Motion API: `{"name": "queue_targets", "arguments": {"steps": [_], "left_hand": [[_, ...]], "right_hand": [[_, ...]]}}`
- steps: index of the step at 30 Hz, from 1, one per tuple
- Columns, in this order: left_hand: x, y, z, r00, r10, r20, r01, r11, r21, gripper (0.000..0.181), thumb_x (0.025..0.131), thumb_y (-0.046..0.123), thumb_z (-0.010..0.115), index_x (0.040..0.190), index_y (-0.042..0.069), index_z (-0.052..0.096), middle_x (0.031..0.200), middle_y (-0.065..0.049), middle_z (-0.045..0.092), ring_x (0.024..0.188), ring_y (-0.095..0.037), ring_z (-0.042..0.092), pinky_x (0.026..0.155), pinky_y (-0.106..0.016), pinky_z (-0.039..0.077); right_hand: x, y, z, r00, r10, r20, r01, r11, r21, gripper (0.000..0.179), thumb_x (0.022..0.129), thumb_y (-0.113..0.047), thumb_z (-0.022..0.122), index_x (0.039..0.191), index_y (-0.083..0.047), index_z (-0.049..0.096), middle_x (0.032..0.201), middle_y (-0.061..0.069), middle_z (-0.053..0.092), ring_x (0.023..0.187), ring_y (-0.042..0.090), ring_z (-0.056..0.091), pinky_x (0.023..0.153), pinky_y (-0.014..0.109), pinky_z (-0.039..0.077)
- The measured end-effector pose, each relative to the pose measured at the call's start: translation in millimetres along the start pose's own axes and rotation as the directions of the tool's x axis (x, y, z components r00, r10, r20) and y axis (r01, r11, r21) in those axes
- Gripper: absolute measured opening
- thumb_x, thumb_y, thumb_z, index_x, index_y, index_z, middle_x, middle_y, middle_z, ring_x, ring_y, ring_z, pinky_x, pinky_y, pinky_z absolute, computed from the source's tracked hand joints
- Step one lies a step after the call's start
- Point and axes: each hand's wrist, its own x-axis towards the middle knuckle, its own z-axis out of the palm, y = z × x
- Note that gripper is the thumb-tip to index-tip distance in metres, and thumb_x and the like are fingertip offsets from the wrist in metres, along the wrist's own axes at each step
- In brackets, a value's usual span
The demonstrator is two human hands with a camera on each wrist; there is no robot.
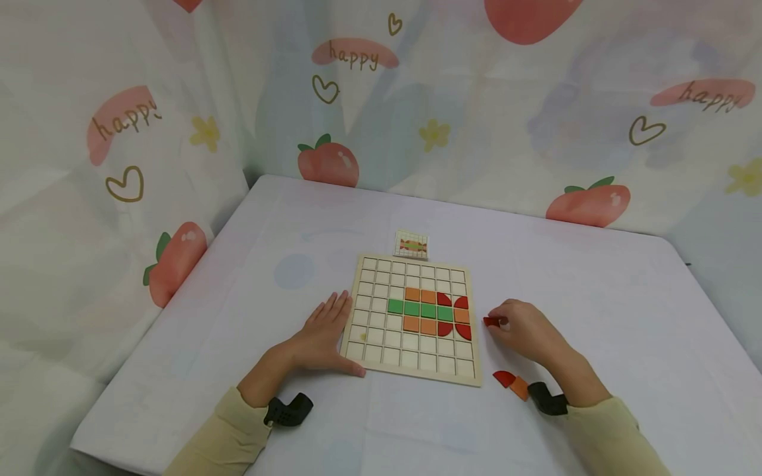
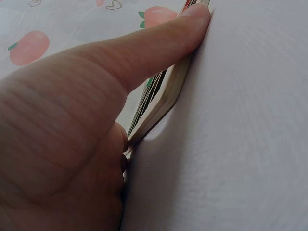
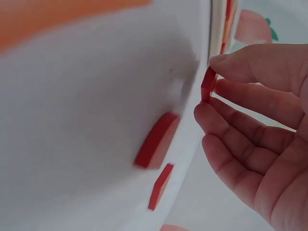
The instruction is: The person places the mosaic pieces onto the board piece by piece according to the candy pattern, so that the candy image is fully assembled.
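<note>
A square wooden grid board [image 1: 389, 357] lies on the table with coloured tiles in some cells: a row of green squares [image 1: 412, 309], orange squares [image 1: 428, 296] above and below it, and red quarter circles [image 1: 463, 332] toward the right. My left hand [image 1: 321, 340] rests at the board's near left corner, fingers along the left side, thumb [image 2: 163, 48] across the near edge. Right of the board, my right hand [image 1: 526, 330] pinches a small red tile [image 3: 208, 85] between thumb and fingertips; its full shape is partly hidden.
A small pattern card [image 1: 411, 244] lies beyond the board's far edge. Near the right wrist lie a loose red quarter circle [image 1: 504, 379] and an orange tile [image 1: 520, 388]. The right wrist view shows two red tiles [image 3: 156, 142] on the white cloth. Printed curtains [image 1: 446, 178] stand behind.
</note>
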Motion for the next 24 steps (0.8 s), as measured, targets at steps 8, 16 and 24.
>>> {"name": "queue_targets", "arguments": {"steps": [8,16,24], "left_hand": [[0.2,0.6,0.4,1.000,-0.003,0.005,0.003,1.000,-0.008,0.127,0.064,0.069,0.066,0.146,0.001,-0.002,0.152,-0.012,-0.006,0.137,-0.022,-0.012,0.108,-0.041,0.000],[0.0,0.4,-0.5,1.000,-0.005,0.005,0.005,1.000,-0.012,0.126,0.063,0.068,0.068,0.146,0.001,0.000,0.152,-0.013,-0.005,0.137,-0.024,-0.011,0.108,-0.042,0.000],[-1.0,0.6,-0.9,1.000,-0.006,0.004,0.006,1.000,0.000,0.126,0.064,0.068,0.068,0.146,0.000,0.000,0.152,-0.013,-0.004,0.137,-0.025,-0.011,0.108,-0.043,0.000]], "right_hand": [[5.8,-14,-1,0.997,-0.061,-0.046,0.061,0.998,-0.003,0.018,0.078,-0.004,0.070,0.094,0.003,0.070,0.084,0.006,0.062,0.075,0.021,0.054,0.065,0.035,0.049],[9.3,-34,5,0.993,-0.104,-0.058,0.106,0.994,0.036,0.015,0.080,-0.006,0.068,0.094,0.000,0.070,0.088,0.006,0.061,0.077,0.021,0.054,0.066,0.033,0.049],[15.2,-52,10,0.982,-0.166,-0.095,0.169,0.985,0.022,0.009,0.080,-0.005,0.068,0.088,-0.002,0.069,0.083,0.004,0.060,0.073,0.018,0.052,0.064,0.031,0.048]]}}
